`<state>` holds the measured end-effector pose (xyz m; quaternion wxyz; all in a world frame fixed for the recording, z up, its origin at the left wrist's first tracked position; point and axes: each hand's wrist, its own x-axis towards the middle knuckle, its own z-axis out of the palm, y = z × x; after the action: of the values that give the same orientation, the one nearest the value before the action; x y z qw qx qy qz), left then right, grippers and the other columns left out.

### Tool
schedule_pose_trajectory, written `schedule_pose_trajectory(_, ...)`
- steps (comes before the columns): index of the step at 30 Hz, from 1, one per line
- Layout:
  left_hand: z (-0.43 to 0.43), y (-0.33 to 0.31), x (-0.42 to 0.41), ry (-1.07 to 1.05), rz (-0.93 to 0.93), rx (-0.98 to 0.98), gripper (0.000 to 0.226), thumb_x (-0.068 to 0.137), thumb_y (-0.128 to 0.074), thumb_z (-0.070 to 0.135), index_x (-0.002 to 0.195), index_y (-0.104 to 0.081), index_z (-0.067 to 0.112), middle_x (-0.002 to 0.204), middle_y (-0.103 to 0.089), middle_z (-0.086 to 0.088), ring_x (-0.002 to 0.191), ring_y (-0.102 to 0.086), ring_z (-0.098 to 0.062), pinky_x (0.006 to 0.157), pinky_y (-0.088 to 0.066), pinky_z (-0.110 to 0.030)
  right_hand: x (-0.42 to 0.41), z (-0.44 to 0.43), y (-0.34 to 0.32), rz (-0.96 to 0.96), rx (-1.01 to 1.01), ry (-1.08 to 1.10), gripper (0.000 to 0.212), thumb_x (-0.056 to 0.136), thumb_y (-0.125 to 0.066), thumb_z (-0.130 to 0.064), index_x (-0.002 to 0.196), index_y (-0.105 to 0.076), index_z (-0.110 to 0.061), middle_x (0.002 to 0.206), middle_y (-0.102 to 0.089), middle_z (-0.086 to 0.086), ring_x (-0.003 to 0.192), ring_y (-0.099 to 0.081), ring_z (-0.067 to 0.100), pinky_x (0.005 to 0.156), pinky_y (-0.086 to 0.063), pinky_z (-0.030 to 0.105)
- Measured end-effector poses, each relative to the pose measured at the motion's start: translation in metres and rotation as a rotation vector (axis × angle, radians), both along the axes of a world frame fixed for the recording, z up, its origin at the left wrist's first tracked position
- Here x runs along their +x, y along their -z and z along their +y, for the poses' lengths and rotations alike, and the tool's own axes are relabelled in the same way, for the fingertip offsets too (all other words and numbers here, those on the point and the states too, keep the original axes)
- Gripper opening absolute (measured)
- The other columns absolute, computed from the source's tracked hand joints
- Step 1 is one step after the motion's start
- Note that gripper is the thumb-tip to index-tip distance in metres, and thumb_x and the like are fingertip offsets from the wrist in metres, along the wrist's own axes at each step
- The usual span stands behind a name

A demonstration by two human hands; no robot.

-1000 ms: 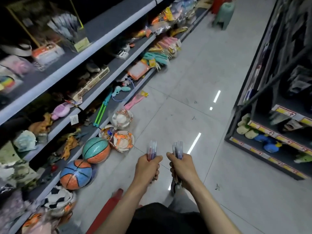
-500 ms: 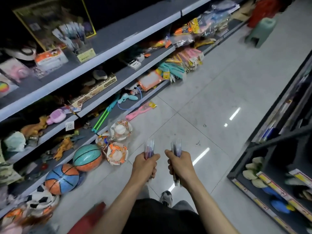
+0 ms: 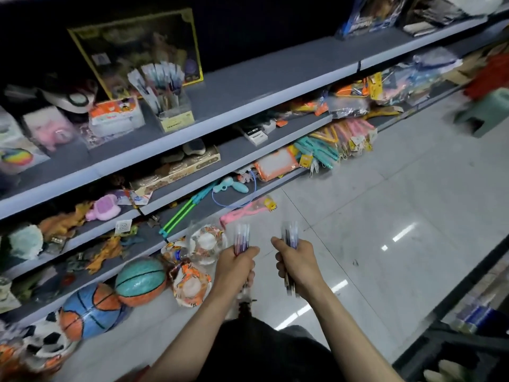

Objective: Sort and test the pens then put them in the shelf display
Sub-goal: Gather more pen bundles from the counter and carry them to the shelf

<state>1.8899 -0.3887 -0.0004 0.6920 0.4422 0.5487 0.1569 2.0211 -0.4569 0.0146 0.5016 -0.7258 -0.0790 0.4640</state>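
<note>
Nothing legible anywhere. The yellow label [image 3: 177, 123] on the front of the pen display box [image 3: 170, 104], near the front edge of the upper shelf [image 3: 275, 78], carries dark print, too blurred to read. Same story for the white tag [image 3: 123, 226] at the lower shelf [image 3: 91, 229] edge, the blue package [image 3: 369, 15] lettering and the black-and-white box [image 3: 255, 133].

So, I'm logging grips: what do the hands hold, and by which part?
The left hand grips one pen bundle mid-barrel; the right hand grips another pen bundle likewise.
</note>
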Motion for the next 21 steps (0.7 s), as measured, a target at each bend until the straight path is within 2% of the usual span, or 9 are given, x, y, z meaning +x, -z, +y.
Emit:
schedule_pose_trajectory(5,0.070,-0.007,0.030,-0.056,0.002,0.029,0.023,0.096,-0.067,0.019,0.080,-0.051,0.011,0.067,-0.045,-0.013,0.046,-0.042,-0.022,0.047,-0.034,-0.031,0.025,0.077,-0.003,0.009,0.007,-0.068,0.028,0.097,-0.068,-0.019,0.080,-0.046,-0.014,0.064,-0.043,0.009,0.048,-0.038,0.019,0.045,-0.033,0.028)
schedule_pose_trajectory(11,0.139,-0.005,0.057,-0.161,0.020,0.052,0.015,0.095,-0.068,0.023,0.090,-0.061,0.010,0.064,-0.051,-0.007,0.049,-0.045,-0.021,0.047,-0.035,-0.030,0.059,0.158,-0.002,-0.009,-0.006,-0.154,0.028,0.098,-0.066,-0.016,0.078,-0.046,-0.015,0.060,-0.042,0.006,0.045,-0.035,0.018,0.043,-0.029,0.026)
schedule_pose_trajectory(17,0.203,0.005,0.096,-0.305,0.058,0.007,0.023,0.095,-0.068,0.018,0.091,-0.065,-0.004,0.065,-0.049,-0.012,0.046,-0.043,-0.021,0.045,-0.034,-0.030,0.105,0.247,0.009,0.022,-0.006,-0.292,0.019,0.098,-0.065,-0.014,0.083,-0.052,-0.013,0.065,-0.039,0.011,0.046,-0.033,0.018,0.047,-0.028,0.029)
schedule_pose_trajectory(21,0.247,0.003,0.127,-0.457,0.075,-0.006,0.014,0.092,-0.070,0.016,0.082,-0.065,0.008,0.067,-0.052,-0.016,0.048,-0.044,-0.021,0.050,-0.033,-0.032,0.137,0.306,0.011,0.022,-0.004,-0.411,0.011,0.096,-0.065,-0.015,0.088,-0.059,-0.010,0.060,-0.041,0.007,0.044,-0.035,0.018,0.043,-0.028,0.026)
